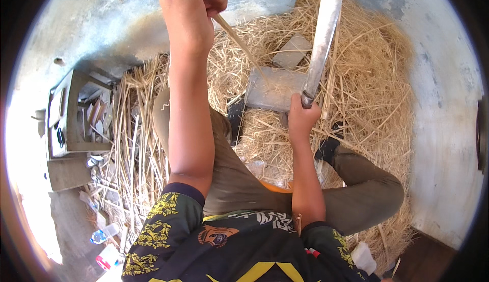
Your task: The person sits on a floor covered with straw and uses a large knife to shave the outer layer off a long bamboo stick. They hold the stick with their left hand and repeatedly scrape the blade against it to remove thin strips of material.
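Observation:
My left hand [191, 7] is raised at the top of the view, its fingers closed round a thin strip of bamboo [237, 41]. From there the strip slants down to the right, its lower end over a flat grey block [260, 96] in front of my legs. My right hand [304, 115] grips the handle of a machete [325, 32] just right of the block. The long, broad blade points up and away from me, apart from the strip. Pale shavings lie on the block's top.
Heaps of straw-like bamboo shavings [377, 78] surround my bent legs. A broken grey tile [293, 51] lies behind the block. Long split strips [137, 129] are piled at the left, beside a wooden stool-like frame [76, 114]. A plastic bottle [104, 233] lies lower left. Walls stand behind and right.

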`<act>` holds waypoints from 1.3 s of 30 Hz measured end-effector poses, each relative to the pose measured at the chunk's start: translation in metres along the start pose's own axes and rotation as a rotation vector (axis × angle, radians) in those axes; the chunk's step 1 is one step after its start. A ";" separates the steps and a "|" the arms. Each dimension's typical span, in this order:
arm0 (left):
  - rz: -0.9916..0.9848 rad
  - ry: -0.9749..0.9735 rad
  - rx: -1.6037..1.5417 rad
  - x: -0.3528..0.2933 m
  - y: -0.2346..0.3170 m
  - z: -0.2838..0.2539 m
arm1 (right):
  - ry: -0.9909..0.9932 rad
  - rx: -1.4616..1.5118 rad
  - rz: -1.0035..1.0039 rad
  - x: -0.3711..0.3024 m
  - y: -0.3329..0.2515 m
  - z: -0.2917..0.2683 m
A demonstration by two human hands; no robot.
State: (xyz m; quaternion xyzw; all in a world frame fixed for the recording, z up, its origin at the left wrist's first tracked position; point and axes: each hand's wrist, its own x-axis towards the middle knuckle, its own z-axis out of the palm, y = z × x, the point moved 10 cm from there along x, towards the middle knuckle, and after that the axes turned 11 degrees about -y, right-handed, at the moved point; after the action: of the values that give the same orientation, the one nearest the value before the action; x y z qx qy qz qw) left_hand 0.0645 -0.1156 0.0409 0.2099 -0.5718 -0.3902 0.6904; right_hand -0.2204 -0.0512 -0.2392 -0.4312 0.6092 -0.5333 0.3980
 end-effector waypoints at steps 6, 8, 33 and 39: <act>-0.216 -0.095 0.245 -0.005 -0.014 0.025 | -0.272 0.062 0.070 -0.016 -0.126 -0.002; -0.259 -0.190 0.226 -0.012 -0.015 0.042 | -0.334 0.059 0.034 -0.028 -0.150 -0.002; -0.344 -0.132 -0.136 -0.043 -0.032 0.095 | -0.278 0.048 -0.417 -0.082 -0.207 -0.087; -0.362 -0.144 -0.145 -0.047 -0.032 0.109 | -0.261 -0.033 -0.461 -0.085 -0.216 -0.102</act>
State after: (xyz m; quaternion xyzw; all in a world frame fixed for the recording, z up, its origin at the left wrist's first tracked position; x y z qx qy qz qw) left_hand -0.0514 -0.0814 0.0158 0.2307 -0.5432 -0.5620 0.5796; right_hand -0.2687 0.0480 -0.0105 -0.6302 0.4472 -0.5395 0.3342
